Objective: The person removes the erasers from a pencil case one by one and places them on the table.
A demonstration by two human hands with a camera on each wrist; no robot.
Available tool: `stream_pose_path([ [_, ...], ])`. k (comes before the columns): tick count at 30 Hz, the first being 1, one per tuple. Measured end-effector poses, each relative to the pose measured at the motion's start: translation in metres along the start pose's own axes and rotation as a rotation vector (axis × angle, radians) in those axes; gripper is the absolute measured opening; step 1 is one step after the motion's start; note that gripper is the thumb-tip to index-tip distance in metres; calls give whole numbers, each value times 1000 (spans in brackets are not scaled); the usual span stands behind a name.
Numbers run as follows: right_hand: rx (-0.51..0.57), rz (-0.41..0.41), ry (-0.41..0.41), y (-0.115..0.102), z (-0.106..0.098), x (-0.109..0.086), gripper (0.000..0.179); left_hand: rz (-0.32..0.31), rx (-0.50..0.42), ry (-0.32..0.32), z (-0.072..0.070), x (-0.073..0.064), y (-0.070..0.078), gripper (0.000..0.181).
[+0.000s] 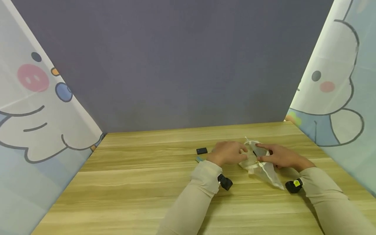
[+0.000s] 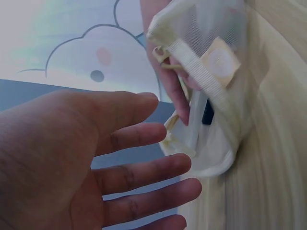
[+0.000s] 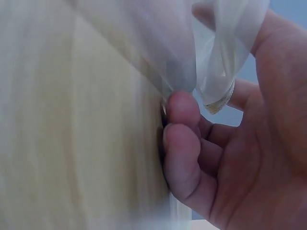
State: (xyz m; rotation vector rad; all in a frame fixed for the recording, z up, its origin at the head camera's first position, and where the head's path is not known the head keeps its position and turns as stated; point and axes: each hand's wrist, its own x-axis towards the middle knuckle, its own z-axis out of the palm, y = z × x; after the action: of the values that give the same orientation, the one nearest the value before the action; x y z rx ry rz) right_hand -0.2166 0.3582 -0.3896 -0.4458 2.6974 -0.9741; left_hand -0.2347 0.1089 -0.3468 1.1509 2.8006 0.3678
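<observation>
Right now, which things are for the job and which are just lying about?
Seems part of the job:
mesh pouch, held in the right fingers
dark thing inside the pouch
left hand, open nearby

Probably just lying about:
small black block
blue thing, partly hidden

Bag (image 1: 268,175): whitish see-through mesh, cream edging. Zip pull (image 2: 159,53): yellowish. Label (image 2: 220,62): tan with pale circle. Small block (image 1: 201,150): black. Small strip (image 1: 199,159): light blue. Table (image 1: 132,189): yellow-brown, streaky wood grain. Back wall (image 1: 188,65): plain grey-purple. Left cloth (image 1: 38,137) and right cloth (image 1: 332,94): white and pale blue, dark-outlined cartoon print, pink details. Sleeves (image 1: 188,202): beige. Wrist cameras (image 1: 225,182): black, right one with yellow patch (image 1: 297,183).
</observation>
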Motion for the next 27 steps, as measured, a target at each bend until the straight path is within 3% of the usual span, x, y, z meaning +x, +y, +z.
stream_pose_path([
  [5,1,-7,2,4,-2,0,69,15,7,-25,3,10,9,30],
  [13,-5,-29,20,2,-1,-1,68,77,-129,-15,8,17,15,23],
  [20,-2,-87,55,1,4,1,62,190,-180,59,20,22,15,21],
  [27,-83,-190,131,-1,5,3,51,239,-200,97,24,26,18,20],
])
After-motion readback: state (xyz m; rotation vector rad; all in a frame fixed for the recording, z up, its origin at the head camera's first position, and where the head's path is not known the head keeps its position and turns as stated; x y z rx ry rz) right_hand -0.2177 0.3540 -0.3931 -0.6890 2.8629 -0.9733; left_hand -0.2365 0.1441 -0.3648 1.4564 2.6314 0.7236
